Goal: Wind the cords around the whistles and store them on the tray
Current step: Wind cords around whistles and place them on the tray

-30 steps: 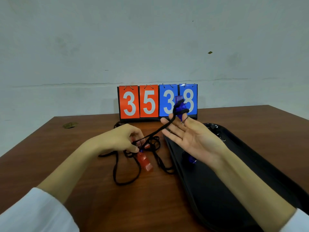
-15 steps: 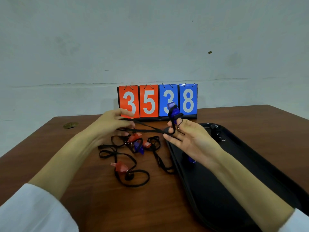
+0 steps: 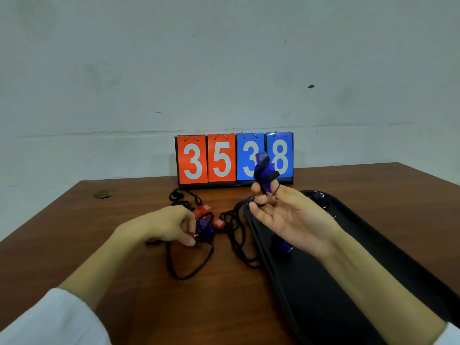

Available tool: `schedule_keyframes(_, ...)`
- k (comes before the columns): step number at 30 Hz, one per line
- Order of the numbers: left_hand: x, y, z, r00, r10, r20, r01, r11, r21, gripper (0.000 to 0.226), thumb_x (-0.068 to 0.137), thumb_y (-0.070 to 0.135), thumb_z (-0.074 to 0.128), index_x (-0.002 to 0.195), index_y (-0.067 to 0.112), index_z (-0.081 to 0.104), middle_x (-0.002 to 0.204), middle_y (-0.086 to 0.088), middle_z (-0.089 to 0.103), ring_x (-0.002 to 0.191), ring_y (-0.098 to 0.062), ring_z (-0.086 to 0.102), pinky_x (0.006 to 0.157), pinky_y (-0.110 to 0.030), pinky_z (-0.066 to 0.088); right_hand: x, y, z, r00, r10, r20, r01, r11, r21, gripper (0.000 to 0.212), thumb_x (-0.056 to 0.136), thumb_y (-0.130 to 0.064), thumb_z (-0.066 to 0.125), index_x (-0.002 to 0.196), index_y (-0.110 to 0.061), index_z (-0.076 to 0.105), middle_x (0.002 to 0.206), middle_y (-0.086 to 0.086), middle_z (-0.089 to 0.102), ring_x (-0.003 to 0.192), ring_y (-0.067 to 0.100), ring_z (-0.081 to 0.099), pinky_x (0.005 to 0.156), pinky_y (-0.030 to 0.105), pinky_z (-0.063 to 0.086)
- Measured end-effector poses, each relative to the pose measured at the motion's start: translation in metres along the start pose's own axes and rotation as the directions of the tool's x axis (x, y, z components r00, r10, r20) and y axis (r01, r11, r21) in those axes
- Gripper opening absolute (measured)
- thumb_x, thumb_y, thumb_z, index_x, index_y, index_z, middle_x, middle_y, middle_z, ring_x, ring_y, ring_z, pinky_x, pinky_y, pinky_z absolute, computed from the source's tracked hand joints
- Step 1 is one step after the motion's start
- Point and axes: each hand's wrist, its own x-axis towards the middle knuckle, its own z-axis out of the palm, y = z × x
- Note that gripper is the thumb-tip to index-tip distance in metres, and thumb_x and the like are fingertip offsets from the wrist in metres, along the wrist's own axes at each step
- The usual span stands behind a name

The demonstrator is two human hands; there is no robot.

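Blue whistle (image 3: 265, 170), black cord already wound round it: your right hand (image 3: 291, 220) is pinching it above the tray (image 3: 398, 247), over its far left corner. Your left hand (image 3: 161, 227) is pinching the tangled cords (image 3: 189, 267) lying on the desk (image 3: 99, 232) beside the tray's left edge.
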Motion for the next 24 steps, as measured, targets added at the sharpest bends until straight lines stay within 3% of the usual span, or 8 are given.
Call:
schedule_keyframes(5, 0.008, -0.002, 0.004, 0.937, 0.001, -0.349, 0.03, 0.996, 0.083, 0.026, 0.081, 0.026, 0.07, 0.104, 0.025, 0.059, 0.107, 0.006, 0.051, 0.096, -0.011, 0.052, 0.078, -0.021, 0.044, -0.001, 0.009, 0.005, 0.989, 0.12, 0.085, -0.108, 0.985, -0.135, 0.019, 0.08, -0.009, 0.062, 0.098, -0.003, 0.062, 0.093, 0.009, 0.065, 0.075, 0.015, 0.063, 0.079, 0.033, 0.055)
schedule_keyframes(7, -0.001, 0.02, 0.0, 0.836, 0.024, -0.548, -0.14, 0.975, -0.172, 0.011, 0.086, 0.022, 0.064, 0.096, 0.023, 0.061, 0.1, 0.007, 0.058, 0.092, -0.011, 0.059, 0.072, -0.017, 0.045, 0.0, 0.012, 0.007, 0.993, 0.118, 0.032, -0.109, 0.974, -0.198, 0.016, 0.082, -0.008, 0.056, 0.097, -0.004, 0.06, 0.091, 0.008, 0.066, 0.074, 0.014, 0.063, 0.078, 0.033, 0.056)
schedule_keyframes(8, -0.007, 0.034, -0.001, 0.823, -0.033, -0.568, -0.25, 0.876, -0.412, 0.007, 0.09, 0.022, 0.059, 0.095, 0.019, 0.062, 0.095, 0.004, 0.063, 0.089, -0.013, 0.063, 0.07, -0.018, 0.049, -0.001, 0.012, 0.008, 0.994, 0.106, 0.008, -0.102, 0.97, -0.221, 0.015, 0.083, -0.008, 0.054, 0.096, -0.005, 0.061, 0.09, 0.008, 0.066, 0.074, 0.014, 0.063, 0.079, 0.034, 0.056)
schedule_keyframes(11, -0.026, 0.076, 0.004, 0.952, 0.063, -0.299, -0.306, 0.201, -0.931, 0.03, 0.096, 0.031, 0.044, 0.106, 0.006, 0.058, 0.084, -0.005, 0.067, 0.079, -0.018, 0.068, 0.068, -0.031, 0.057, 0.0, 0.012, 0.007, 0.998, 0.04, -0.05, -0.052, 0.964, -0.261, 0.011, 0.082, -0.009, 0.055, 0.085, -0.008, 0.065, 0.086, 0.007, 0.067, 0.074, 0.014, 0.065, 0.084, 0.036, 0.056)
schedule_keyframes(13, -0.033, 0.091, 0.012, 0.969, 0.182, -0.168, -0.187, 0.09, -0.978, 0.04, 0.094, 0.043, 0.04, 0.106, 0.008, 0.055, 0.08, -0.004, 0.062, 0.069, -0.017, 0.062, 0.058, -0.032, 0.054, 0.0, 0.01, 0.006, 0.995, 0.0, -0.099, -0.029, 0.955, -0.294, 0.012, 0.083, -0.01, 0.055, 0.085, -0.009, 0.066, 0.083, 0.005, 0.068, 0.076, 0.014, 0.065, 0.082, 0.034, 0.057)
schedule_keyframes(16, -0.033, 0.092, 0.015, 0.983, 0.151, -0.1, -0.138, 0.268, -0.953, 0.044, 0.092, 0.051, 0.041, 0.106, 0.012, 0.056, 0.073, -0.002, 0.053, 0.05, -0.009, 0.038, 0.04, -0.018, 0.029, 0.002, 0.008, 0.002, 0.98, -0.047, -0.193, -0.021, 0.942, -0.336, 0.012, 0.089, -0.01, 0.053, 0.092, -0.007, 0.064, 0.091, 0.007, 0.071, 0.086, 0.017, 0.067, 0.076, 0.032, 0.058)
schedule_keyframes(19, -0.03, 0.081, 0.011, 0.976, 0.145, -0.165, -0.215, 0.478, -0.852, 0.031, 0.093, 0.038, 0.05, 0.106, 0.012, 0.061, 0.062, 0.003, 0.044, 0.045, -0.007, 0.024, 0.041, -0.02, 0.015, 0.004, 0.005, -0.005, 0.937, -0.132, -0.324, -0.001, 0.925, -0.38, 0.013, 0.091, -0.011, 0.053, 0.098, -0.006, 0.063, 0.107, 0.008, 0.07, 0.1, 0.018, 0.067, 0.071, 0.032, 0.058)
schedule_keyframes(24, -0.019, 0.069, 0.017, 0.9, 0.192, -0.391, -0.372, 0.805, -0.462, 0.015, 0.094, 0.024, 0.053, 0.1, 0.022, 0.067, 0.056, 0.007, 0.051, 0.048, -0.006, 0.045, 0.053, -0.027, 0.042, 0.005, 0.005, -0.007, 0.912, -0.076, -0.402, -0.061, 0.947, -0.317, 0.01, 0.091, -0.013, 0.054, 0.089, -0.01, 0.063, 0.095, 0.004, 0.07, 0.087, 0.013, 0.066, 0.06, 0.026, 0.056)
